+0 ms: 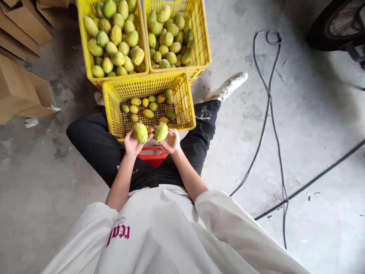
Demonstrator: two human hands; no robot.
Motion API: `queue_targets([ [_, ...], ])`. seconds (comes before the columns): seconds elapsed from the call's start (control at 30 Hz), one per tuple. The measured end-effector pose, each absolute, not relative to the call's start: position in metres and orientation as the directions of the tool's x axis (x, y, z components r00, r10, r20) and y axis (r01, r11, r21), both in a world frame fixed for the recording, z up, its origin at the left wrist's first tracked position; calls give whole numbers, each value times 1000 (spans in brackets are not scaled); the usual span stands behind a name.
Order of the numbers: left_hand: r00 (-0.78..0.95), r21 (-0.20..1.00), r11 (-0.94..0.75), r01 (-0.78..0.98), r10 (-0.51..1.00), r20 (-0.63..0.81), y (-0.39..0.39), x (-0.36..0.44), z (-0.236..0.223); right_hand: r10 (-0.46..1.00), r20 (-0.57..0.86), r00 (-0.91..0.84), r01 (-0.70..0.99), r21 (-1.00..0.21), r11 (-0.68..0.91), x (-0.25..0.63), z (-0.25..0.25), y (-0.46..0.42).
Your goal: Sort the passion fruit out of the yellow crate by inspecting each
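Observation:
My left hand (131, 144) is palm up with its fingers curled around a yellow-green oval fruit (140, 133). Close beside it, my right hand (171, 141) holds a second, slightly smaller yellow-green fruit (161, 132). Both hands are at the near rim of a yellow slatted crate (148, 82) that sits between my legs. Several smaller fruits (148, 113), yellow and green, lie scattered on its bottom, and some near the front wall are partly hidden by my hands.
Behind stand two yellow crates, the left crate (145, 38) and the right crate (209, 42), both heaped with similar fruit. Cardboard boxes (23, 87) are at the left. A red plastic seat (154, 158) is under me. Black cable (269, 95) and a wheel (322, 30) are at the right.

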State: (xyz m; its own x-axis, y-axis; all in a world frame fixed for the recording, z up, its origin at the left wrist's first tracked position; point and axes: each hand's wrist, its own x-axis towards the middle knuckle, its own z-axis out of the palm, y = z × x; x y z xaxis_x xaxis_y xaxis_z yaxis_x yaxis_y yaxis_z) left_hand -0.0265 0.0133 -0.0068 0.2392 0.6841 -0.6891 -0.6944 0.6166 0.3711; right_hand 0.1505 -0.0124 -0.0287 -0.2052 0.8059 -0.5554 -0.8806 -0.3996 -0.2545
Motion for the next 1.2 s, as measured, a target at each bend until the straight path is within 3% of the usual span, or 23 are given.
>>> queue_targets([
  [0.2, 174, 383, 626, -680, 644, -745, 16, -26, -16, 806, -566, -171, -878, -284, -386, 146, -33, -13],
  [0.37, 187, 326, 645, -691, 596, -781, 16, -22, -12, 789, -546, -280, -847, -247, -471, 142, -37, -14],
  [0.5, 192, 332, 638, -694, 609, -770, 16, -18, -4, 789, -523, -323, -846, -214, -488, 143, -36, -14],
  [0.83, 202, 339, 598, -726, 657, -726, 16, -22, -7, 825, -515, -234, -903, -198, -380, 150, -35, -12],
  [1.0, 161, 379, 565, -733, 685, -710, 17, -22, -12, 833, -485, -264, -890, -211, -404, 151, -38, -14],
  [1.2, 223, 344, 619, -706, 656, -721, 18, -22, -12, 816, -482, -319, -843, -250, -476, 143, -46, -16],
])
